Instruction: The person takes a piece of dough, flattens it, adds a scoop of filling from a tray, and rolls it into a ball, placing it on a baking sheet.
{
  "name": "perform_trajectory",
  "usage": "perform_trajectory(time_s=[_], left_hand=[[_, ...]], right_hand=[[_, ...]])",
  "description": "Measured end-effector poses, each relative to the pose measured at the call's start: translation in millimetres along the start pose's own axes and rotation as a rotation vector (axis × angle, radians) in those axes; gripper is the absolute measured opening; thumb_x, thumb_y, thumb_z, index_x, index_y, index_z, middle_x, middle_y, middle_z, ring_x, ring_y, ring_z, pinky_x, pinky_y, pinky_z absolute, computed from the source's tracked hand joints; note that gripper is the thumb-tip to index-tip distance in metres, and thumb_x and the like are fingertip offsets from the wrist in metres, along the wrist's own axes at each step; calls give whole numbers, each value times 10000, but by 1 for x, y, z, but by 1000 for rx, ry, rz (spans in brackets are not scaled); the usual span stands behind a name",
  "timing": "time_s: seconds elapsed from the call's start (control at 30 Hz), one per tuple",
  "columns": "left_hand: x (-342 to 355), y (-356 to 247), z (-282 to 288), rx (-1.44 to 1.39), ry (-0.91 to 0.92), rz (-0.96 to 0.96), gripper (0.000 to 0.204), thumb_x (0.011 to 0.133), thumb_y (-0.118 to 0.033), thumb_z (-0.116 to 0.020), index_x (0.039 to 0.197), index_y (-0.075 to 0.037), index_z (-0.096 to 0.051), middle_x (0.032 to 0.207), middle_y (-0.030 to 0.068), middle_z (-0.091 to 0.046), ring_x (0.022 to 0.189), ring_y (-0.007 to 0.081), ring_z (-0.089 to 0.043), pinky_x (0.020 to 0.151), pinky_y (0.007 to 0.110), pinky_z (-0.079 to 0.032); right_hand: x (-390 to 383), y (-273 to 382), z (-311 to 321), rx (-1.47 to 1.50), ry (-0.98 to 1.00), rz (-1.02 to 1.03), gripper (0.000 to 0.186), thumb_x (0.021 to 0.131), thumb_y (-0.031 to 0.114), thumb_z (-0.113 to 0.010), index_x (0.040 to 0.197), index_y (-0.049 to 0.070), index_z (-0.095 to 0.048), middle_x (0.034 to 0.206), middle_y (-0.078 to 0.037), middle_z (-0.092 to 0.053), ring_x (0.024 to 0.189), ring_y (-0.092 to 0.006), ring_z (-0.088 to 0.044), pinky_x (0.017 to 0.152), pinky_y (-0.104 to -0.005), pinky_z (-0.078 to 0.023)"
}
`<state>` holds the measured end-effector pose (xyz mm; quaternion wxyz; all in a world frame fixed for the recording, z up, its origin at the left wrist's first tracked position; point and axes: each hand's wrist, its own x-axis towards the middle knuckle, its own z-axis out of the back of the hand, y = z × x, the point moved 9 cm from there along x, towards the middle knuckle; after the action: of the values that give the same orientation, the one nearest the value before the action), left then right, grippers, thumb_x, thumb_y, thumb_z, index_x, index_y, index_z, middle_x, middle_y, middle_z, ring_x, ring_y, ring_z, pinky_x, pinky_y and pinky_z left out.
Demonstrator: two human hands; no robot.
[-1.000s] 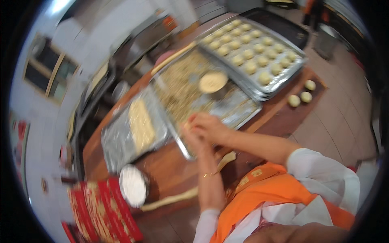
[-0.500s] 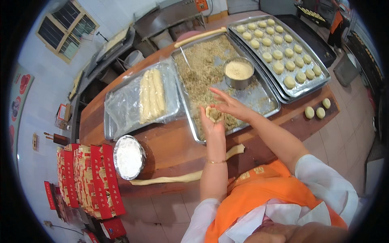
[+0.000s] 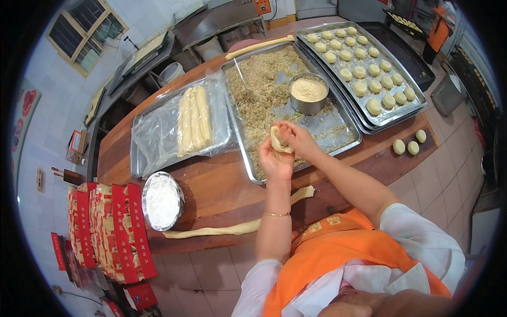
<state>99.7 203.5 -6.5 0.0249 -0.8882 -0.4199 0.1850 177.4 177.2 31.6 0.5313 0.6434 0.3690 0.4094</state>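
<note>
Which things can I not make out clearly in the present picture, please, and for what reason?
All in the head view:
- Part of the dough piece in the left hand: covered by the right hand.
- Middle of the dough strip: hidden by the left forearm.
- Inside of the lower tray: hidden by the tray of dough balls.
- Pieces on the far tray: too small.

The right hand (image 3: 299,140) covers part of the inside of the dough wrapper (image 3: 277,140)

We see bright, fairly even light, glare on plastic film (image 3: 153,132) at ten o'clock, straight lines bending rimward.
</note>
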Motion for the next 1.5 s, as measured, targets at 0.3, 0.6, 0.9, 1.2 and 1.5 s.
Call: perform_trajectory(time_s=[0.3,0.6,0.9,1.2,1.5], left_hand=[[7,1,36,-55,-127,-35,249,1029,-306,-488,910,-110,-584,893,69,-634,868,238,-636,827,415,-555],[-8,9,35,30,60,-92,257,1028,-309,-532,1007,-65,-609,948,81,-653,887,208,-645,749,324,-569],[-43,-3,-19,180,211,-87,239,1046,-258,-452,1101,-67,-584,1026,72,-635,948,180,-632,758,308,-563],[-31,3,17,250,155,-191,314,1040,-366,-436,1115,-103,-589,983,31,-630,852,121,-631,656,266,-539],[-61,-2,-11,382,234,-107,344,1028,-421,-437,1015,-113,-589,867,13,-624,679,87,-594,491,224,-432]], right_hand=[[-16,21,-7,-677,140,320,473,965,174,-535,1426,75,-489,1395,-161,-532,1284,-293,-512,1086,-394,-390],[-42,14,-30,-303,179,209,452,929,86,-584,1371,32,-509,1251,-111,-594,1160,-195,-573,1007,-338,-454],[-36,25,-17,236,91,-172,553,881,90,-605,1416,63,-469,1338,-80,-553,1197,-178,-545,976,-321,-473],[-65,46,-38,-232,208,209,542,870,65,-528,1408,48,-463,1300,-105,-547,1206,-199,-540,1045,-324,-427],[-65,40,-36,172,268,-256,480,879,103,-541,1357,73,-506,1172,-50,-585,995,-100,-564,711,-228,-511]])
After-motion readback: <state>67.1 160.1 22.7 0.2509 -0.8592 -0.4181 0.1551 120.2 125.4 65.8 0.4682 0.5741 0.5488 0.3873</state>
